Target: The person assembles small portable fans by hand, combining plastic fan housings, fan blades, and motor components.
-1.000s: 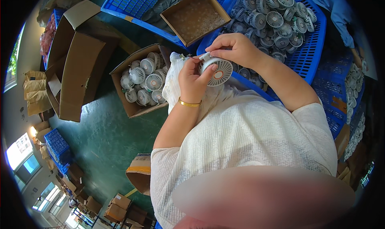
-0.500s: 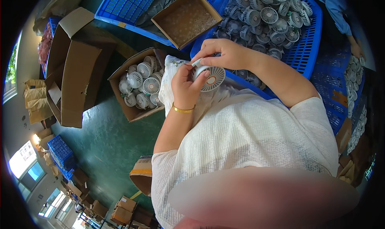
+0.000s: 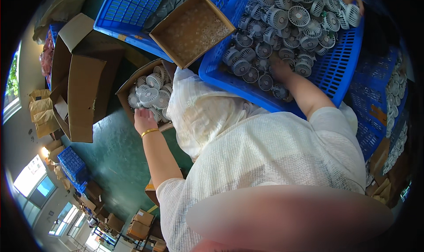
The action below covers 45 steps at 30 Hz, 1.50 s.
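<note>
Head view: at nine o'clock the left hand [image 3: 144, 119], gold bangle on its wrist, rests with fingers loosely spread at the near edge of a cardboard box [image 3: 126, 89], touching the small white fans [image 3: 150, 94] packed inside. At one o'clock the right hand [image 3: 280, 69] reaches into the blue crate [image 3: 335, 82] of loose grey fans [image 3: 291, 24]; whether it pinches one I cannot tell.

White fans [image 3: 282, 18], slotted blue crate [image 3: 335, 75]
</note>
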Tool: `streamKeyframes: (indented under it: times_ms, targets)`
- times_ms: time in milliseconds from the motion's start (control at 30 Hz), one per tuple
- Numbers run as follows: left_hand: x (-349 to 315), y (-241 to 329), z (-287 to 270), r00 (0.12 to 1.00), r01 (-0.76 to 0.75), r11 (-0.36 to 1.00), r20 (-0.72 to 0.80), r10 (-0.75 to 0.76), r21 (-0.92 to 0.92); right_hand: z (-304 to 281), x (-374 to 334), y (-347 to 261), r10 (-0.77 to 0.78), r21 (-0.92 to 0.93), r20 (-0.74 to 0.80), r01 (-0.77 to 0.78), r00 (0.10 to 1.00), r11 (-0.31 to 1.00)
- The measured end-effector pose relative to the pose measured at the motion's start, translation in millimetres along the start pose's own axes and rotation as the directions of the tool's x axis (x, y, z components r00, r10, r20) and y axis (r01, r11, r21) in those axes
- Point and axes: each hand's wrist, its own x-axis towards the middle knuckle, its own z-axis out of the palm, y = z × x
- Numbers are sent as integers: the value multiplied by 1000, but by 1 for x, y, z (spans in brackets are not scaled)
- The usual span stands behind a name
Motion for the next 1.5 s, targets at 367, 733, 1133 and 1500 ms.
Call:
streamKeyframes:
  times_ms: [367,733,1133,1500]
  targets:
    - [-160,-6,111,595,-239,965,802,54,112,-51,-17,9,15,-7,355,-13,935,1000]
    - [-216,-67,133,201,-294,893,936,-290,340,-261,-145,-95,-476,70,-596,632,647,771]
    - [-176,-43,92,581,-172,985,806,115,-16,-304,32,-147,-356,167,-619,560,700,812]
    - [-176,-45,98,540,-321,947,824,170,15,-314,20,-148,-306,533,-545,604,781,592]
